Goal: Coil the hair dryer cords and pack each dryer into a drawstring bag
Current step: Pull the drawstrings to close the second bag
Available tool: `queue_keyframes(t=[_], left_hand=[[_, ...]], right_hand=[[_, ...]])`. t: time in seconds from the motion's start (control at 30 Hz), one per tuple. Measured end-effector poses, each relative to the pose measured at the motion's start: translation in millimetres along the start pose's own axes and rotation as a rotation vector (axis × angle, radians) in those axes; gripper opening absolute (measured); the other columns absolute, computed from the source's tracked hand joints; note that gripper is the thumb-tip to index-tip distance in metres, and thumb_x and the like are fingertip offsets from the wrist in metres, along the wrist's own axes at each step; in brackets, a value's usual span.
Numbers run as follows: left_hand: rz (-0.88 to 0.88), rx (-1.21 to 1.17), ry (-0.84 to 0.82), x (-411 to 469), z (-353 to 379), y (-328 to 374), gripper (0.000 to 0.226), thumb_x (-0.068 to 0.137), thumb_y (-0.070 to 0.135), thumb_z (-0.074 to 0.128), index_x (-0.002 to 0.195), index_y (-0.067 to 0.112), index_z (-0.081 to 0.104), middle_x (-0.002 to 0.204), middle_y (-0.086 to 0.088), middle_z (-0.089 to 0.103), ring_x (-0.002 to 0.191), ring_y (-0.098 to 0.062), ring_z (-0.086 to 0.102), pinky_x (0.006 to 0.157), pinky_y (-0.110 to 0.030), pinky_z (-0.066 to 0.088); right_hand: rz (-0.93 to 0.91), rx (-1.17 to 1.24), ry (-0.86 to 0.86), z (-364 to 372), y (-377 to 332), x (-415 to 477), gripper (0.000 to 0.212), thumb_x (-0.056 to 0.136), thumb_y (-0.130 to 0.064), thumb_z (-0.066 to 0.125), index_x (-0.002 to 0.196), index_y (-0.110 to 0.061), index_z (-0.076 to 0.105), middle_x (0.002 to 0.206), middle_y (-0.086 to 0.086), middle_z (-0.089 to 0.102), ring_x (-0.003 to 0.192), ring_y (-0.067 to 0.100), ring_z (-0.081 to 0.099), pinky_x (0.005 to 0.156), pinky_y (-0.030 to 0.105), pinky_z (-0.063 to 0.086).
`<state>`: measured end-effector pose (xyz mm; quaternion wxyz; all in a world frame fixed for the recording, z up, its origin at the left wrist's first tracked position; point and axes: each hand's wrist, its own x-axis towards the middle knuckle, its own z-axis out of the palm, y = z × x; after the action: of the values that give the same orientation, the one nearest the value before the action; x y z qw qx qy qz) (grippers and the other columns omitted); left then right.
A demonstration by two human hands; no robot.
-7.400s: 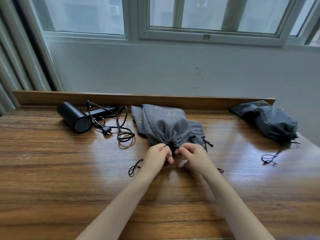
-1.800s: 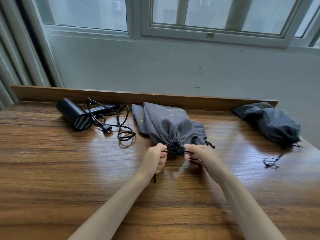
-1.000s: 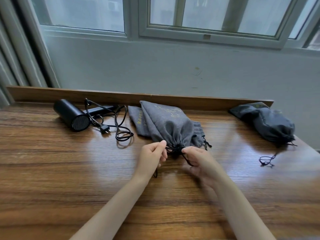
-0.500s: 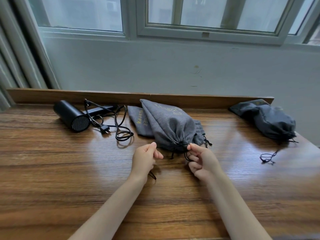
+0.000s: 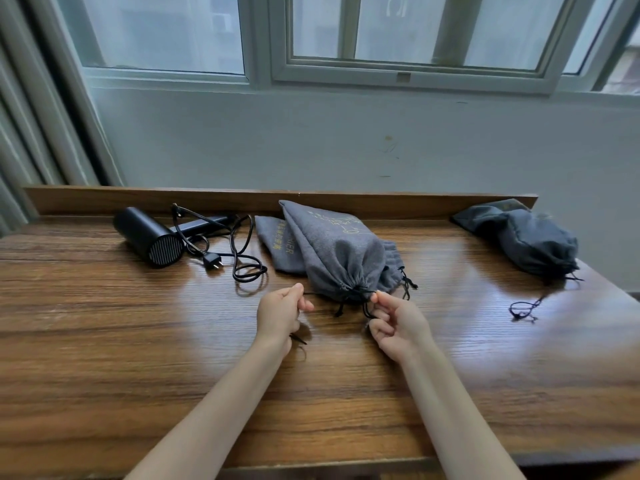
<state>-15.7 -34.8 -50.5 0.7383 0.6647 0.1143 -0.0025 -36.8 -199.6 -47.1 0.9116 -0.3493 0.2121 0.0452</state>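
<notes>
Two bare forearms reach in from the near edge over a wooden table, dark brown with long grain and a glossy finish that throws back pale window light in patches; left hand has its fingers curled, thumb and forefinger pinching the drawstring, which runs taut from the fingertips to the bag's mouth, and a short black end pokes out below the wrist; right hand pinches the same black cord right at the gathered mouth, its other fingers loosely curled, loose cord ends hanging beside it; between and just beyond the hands lies the grey drawstring bag, bulging, mouth cinched and turned toward the person, gold print on its far end; it rests on a second grey bag, which lies flat; to the left, near but apart, a black hair dryer lies on its side, ribbed end facing forward, its cord in loose uncoiled loops and the plug flat on the wood; far right, well apart, a darker bag lies full and closed, its string trailing onto the table; a raised wooden ledge runs along the back edge; behind it a pale scuffed wall; above, a grey-framed window; a curtain hangs at far left.
</notes>
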Motion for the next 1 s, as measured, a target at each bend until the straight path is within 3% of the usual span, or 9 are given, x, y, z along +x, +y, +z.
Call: queue_keyframes(t=[0.1, 0.2, 0.3, 0.43, 0.53, 0.63, 0.77, 0.87, 1.0], left_hand=[[0.078, 0.108, 0.012, -2.7, -1.0, 0.3, 0.049, 0.094, 0.016, 0.047, 0.045, 0.013, 0.046, 0.064, -0.013, 0.054, 0.037, -0.006, 0.028, 0.038, -0.018, 0.023], [0.228, 0.289, 0.021, -6.1, -7.5, 2.9, 0.060, 0.093, 0.020, 0.049, 0.034, 0.019, 0.049, 0.058, 0.000, 0.062, 0.046, -0.007, 0.039, 0.053, -0.028, 0.034], [0.360, 0.368, 0.006, -6.4, -9.1, 17.3, 0.046, 0.091, 0.025, 0.054, 0.048, 0.012, 0.044, 0.050, 0.001, 0.043, 0.048, -0.011, 0.037, 0.055, -0.029, 0.027], [0.460, 0.410, 0.042, 12.0, 10.3, 45.0, 0.029, 0.086, 0.023, 0.061, 0.067, 0.003, 0.052, 0.080, -0.010, 0.053, 0.077, -0.025, 0.051, 0.068, -0.030, 0.036], [0.227, 0.299, 0.062, 33.0, 29.4, 59.1, 0.030, 0.084, 0.030, 0.064, 0.094, 0.007, 0.049, 0.113, -0.020, 0.052, 0.104, -0.034, 0.053, 0.090, -0.041, 0.046], [-0.123, 0.083, -0.005, 44.7, 40.1, 60.1, 0.091, 0.084, 0.040, 0.063, 0.145, 0.004, 0.004, 0.148, -0.015, 0.028, 0.131, -0.032, 0.035, 0.107, -0.045, 0.035], [-0.298, -0.034, -0.057, 56.4, 46.9, 56.1, 0.109, 0.076, 0.050, 0.068, 0.147, 0.011, -0.004, 0.146, -0.014, 0.034, 0.127, -0.034, 0.042, 0.103, -0.050, 0.039], [-0.253, 0.080, -0.056, 63.4, 50.5, 52.5, 0.107, 0.074, 0.049, 0.071, 0.146, 0.008, 0.003, 0.144, -0.015, 0.035, 0.125, -0.033, 0.043, 0.100, -0.040, 0.041], [-0.128, 0.064, -0.035, 62.5, 61.8, 46.8, 0.085, 0.078, 0.034, 0.071, 0.140, 0.008, 0.019, 0.133, -0.015, 0.047, 0.112, -0.031, 0.053, 0.085, -0.035, 0.045]], right_hand=[[-0.089, -0.079, 0.006, -1.8, 4.5, -2.1, 0.025, 0.092, -0.002, 0.043, 0.069, -0.010, 0.047, 0.052, -0.003, 0.046, 0.031, 0.002, 0.032, 0.026, 0.011, 0.017], [-0.191, -0.433, 0.075, -5.4, -2.1, -4.2, 0.029, 0.090, -0.013, 0.049, 0.061, -0.015, 0.049, 0.043, -0.009, 0.038, 0.036, 0.002, 0.032, 0.030, 0.014, 0.017], [-0.405, -0.930, 0.113, -0.6, -20.4, -5.3, 0.032, 0.089, -0.016, 0.052, 0.057, -0.018, 0.058, 0.054, -0.006, 0.051, 0.052, 0.006, 0.044, 0.045, 0.019, 0.029], [-0.729, -1.164, 0.189, 18.5, -45.5, 9.8, 0.012, 0.089, -0.011, 0.051, 0.082, -0.010, 0.060, 0.085, 0.007, 0.062, 0.077, 0.017, 0.054, 0.067, 0.028, 0.038], [-0.541, -1.113, 0.208, 34.4, -56.8, 39.5, 0.016, 0.092, -0.019, 0.048, 0.103, -0.008, 0.050, 0.113, 0.016, 0.058, 0.097, 0.024, 0.053, 0.088, 0.035, 0.045], [-0.182, -0.927, 0.204, 46.9, -56.2, 64.5, 0.050, 0.094, -0.035, 0.044, 0.131, -0.002, 0.044, 0.136, 0.020, 0.048, 0.121, 0.034, 0.048, 0.104, 0.047, 0.041], [-0.080, -1.003, 0.220, 48.6, -52.3, 78.8, 0.073, 0.088, -0.056, 0.044, 0.140, -0.005, 0.037, 0.143, 0.014, 0.043, 0.128, 0.032, 0.044, 0.107, 0.041, 0.037], [-0.058, -1.046, 0.235, 50.1, -48.9, 82.6, 0.083, 0.087, -0.063, 0.040, 0.141, -0.001, 0.031, 0.143, 0.018, 0.040, 0.128, 0.031, 0.042, 0.102, 0.031, 0.034], [-0.174, -0.880, 0.127, 50.3, -42.8, 78.9, 0.078, 0.084, -0.063, 0.044, 0.140, -0.009, 0.038, 0.135, 0.016, 0.051, 0.119, 0.030, 0.052, 0.102, 0.040, 0.042]])
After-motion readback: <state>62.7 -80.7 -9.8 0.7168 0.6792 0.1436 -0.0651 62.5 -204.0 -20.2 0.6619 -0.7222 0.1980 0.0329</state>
